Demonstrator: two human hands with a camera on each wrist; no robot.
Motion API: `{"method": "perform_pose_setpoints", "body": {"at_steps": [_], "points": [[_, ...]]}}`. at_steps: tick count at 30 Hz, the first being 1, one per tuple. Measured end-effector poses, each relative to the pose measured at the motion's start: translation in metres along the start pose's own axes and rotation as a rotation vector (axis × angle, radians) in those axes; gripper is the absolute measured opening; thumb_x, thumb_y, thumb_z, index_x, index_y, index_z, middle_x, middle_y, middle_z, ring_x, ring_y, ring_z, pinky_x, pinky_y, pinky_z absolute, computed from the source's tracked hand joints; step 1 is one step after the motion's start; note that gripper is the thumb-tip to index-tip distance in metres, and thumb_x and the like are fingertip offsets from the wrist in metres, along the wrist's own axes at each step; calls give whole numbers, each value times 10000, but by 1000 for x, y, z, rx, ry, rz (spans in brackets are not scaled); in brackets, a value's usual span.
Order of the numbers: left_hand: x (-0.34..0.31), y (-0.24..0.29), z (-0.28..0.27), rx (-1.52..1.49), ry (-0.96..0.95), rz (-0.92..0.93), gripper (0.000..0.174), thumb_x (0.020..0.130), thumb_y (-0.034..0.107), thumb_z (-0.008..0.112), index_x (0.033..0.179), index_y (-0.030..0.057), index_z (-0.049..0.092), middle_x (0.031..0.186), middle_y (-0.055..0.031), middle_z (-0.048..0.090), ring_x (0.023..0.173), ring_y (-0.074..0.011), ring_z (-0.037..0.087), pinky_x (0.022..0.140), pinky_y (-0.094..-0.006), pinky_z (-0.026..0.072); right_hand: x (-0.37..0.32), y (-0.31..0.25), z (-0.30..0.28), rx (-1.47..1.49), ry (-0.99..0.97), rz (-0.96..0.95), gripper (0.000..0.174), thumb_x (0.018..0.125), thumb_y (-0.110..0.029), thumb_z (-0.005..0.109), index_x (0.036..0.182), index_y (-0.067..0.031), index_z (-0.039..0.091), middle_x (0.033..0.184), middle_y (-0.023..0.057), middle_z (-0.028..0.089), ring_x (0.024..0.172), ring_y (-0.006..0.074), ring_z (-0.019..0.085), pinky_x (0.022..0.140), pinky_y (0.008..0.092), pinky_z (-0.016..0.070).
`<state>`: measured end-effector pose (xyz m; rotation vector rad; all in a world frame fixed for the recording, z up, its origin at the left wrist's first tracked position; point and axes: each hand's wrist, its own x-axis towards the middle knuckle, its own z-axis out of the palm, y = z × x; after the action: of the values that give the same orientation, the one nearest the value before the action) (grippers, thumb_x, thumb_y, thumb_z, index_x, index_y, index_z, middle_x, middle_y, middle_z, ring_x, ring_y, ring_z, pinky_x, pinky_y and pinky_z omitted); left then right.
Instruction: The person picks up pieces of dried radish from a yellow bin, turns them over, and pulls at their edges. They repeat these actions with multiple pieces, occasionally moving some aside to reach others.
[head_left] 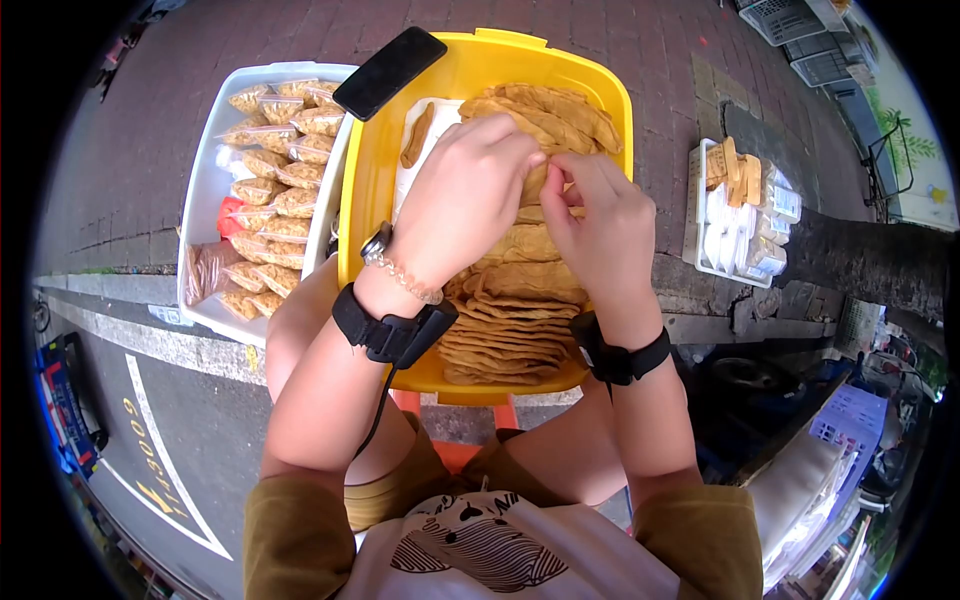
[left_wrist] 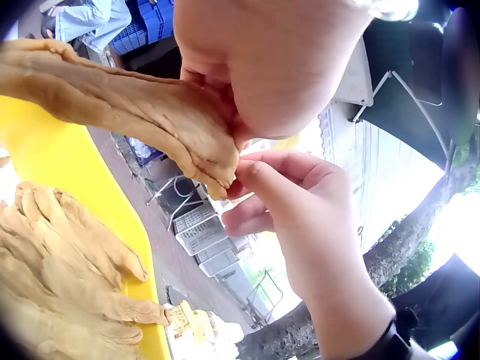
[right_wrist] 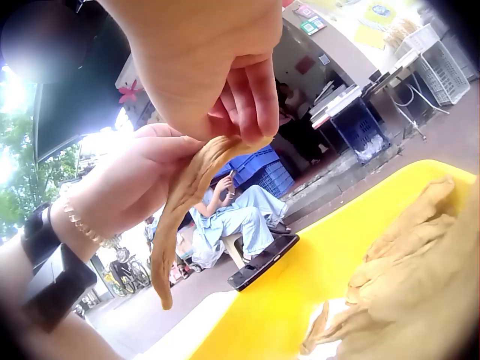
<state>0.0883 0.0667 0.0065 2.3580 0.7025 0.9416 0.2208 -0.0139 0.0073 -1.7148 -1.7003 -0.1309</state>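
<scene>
My left hand (head_left: 460, 195) and right hand (head_left: 608, 225) meet above the yellow tub (head_left: 375, 190). Between them is a long, wrinkled tan strip (left_wrist: 127, 101) resembling fried bean curd. The left hand (left_wrist: 262, 64) grips it close to one end, and the right thumb and fingertips (left_wrist: 251, 176) pinch that same end. In the right wrist view the strip (right_wrist: 180, 202) droops past the left hand (right_wrist: 131, 169), its other end hanging free. Below, similar strips (head_left: 515, 345) lie in stacked rows inside the tub. One separate strip (head_left: 417, 135) lies on a white patch at the left.
A black phone (head_left: 390, 73) rests across the tub's upper left corner. Left of it stands a white bin (head_left: 215, 180) of bagged snacks (head_left: 285, 230). At the right, a white basket (head_left: 700, 200) holds packages and tan pieces. A seated person (right_wrist: 240, 221) is beyond the tub.
</scene>
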Motion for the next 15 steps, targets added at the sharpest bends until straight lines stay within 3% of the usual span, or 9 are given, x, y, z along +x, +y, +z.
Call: {"method": "perform_pose_setpoints", "body": {"at_steps": [4, 6, 9, 10, 12, 15], "points": [[-1, -1, -2, 21, -32, 5, 58, 829, 45, 569, 814, -7, 591, 791, -139, 540, 783, -340, 532, 710, -392, 441, 2, -1, -2, -4, -48, 3, 85, 765, -78, 639, 768, -54, 557, 674, 86, 530, 538, 263, 565, 485, 336, 464], [-1, -2, -2, 55, -73, 20, 55, 829, 42, 565, 813, -6, 586, 799, -139, 543, 793, -342, 532, 724, -399, 440, 1, 1, -1, 5, -86, 17, 107, 735, -7, 664, 825, -28, 610, 729, 95, 604, 567, 178, 616, 525, 267, 501], [-1, -2, -2, 67, -86, 21, 61, 830, 44, 564, 810, -10, 585, 800, -142, 543, 793, -345, 532, 729, -402, 439, 1, 3, 2, 121, -95, 109, 113, 730, -3, 663, 826, -22, 607, 727, 93, 605, 569, 165, 614, 538, 255, 505], [-1, -2, -3, 67, -86, 20, 61, 830, 44, 564, 810, -10, 585, 800, -142, 543, 793, -345, 532, 729, -402, 439, 2, 3, 2, 121, -96, 109, 113, 730, -3, 663, 826, -22, 607, 727, 93, 605, 569, 165, 614, 538, 255, 505], [0, -2, -3, 51, -97, -1, 66, 830, 48, 567, 809, -11, 587, 796, -144, 541, 789, -349, 532, 729, -406, 440, 3, 3, 3, 248, -34, 153, 108, 727, -65, 675, 775, -43, 581, 728, 93, 591, 557, 242, 599, 496, 309, 483], [0, -3, -3, 5, -84, -38, 71, 831, 53, 568, 809, -12, 589, 789, -144, 540, 784, -350, 534, 724, -407, 442, 5, 1, 0, 246, -8, 131, 107, 727, -56, 673, 797, -35, 595, 723, 93, 596, 565, 228, 612, 506, 300, 492]]}}
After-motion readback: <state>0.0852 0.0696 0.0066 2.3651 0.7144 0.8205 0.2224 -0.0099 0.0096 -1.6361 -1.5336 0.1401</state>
